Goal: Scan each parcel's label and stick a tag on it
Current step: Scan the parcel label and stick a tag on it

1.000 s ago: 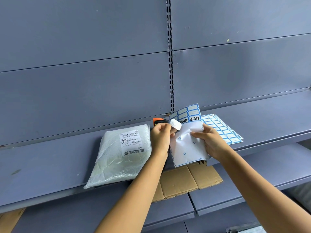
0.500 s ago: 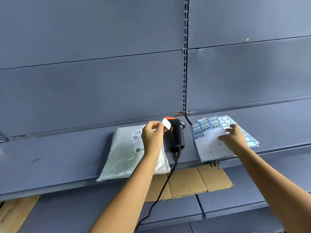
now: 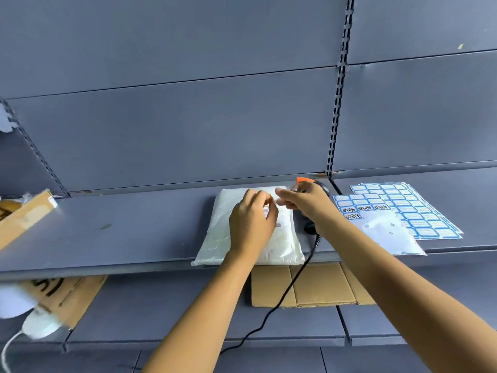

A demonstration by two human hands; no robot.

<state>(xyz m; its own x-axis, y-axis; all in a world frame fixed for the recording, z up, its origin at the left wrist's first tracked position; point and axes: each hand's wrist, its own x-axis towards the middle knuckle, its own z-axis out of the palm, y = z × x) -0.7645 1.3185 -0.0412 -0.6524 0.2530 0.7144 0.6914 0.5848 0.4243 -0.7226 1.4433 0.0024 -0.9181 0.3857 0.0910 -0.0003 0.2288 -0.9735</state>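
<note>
On the shelf [image 3: 134, 232], parcel [image 3: 223, 238] at centre; scanner [image 3: 309, 228] just right of it; overlapping tag sheets [image 3: 419, 211] further right. Box [image 3: 24, 214] far left. Flattened cardboard [image 3: 322, 286] on lower shelf [image 3: 188, 305] beneath.

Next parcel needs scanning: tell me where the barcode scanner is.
Head view: the barcode scanner lies on the shelf right of centre, between the white parcel and the sticker sheets, mostly hidden behind the right hand.

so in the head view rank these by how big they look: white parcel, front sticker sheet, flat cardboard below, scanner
1. white parcel
2. flat cardboard, partly hidden under the shelf, so a close call
3. front sticker sheet
4. scanner, mostly behind the right hand, so unsure
</note>
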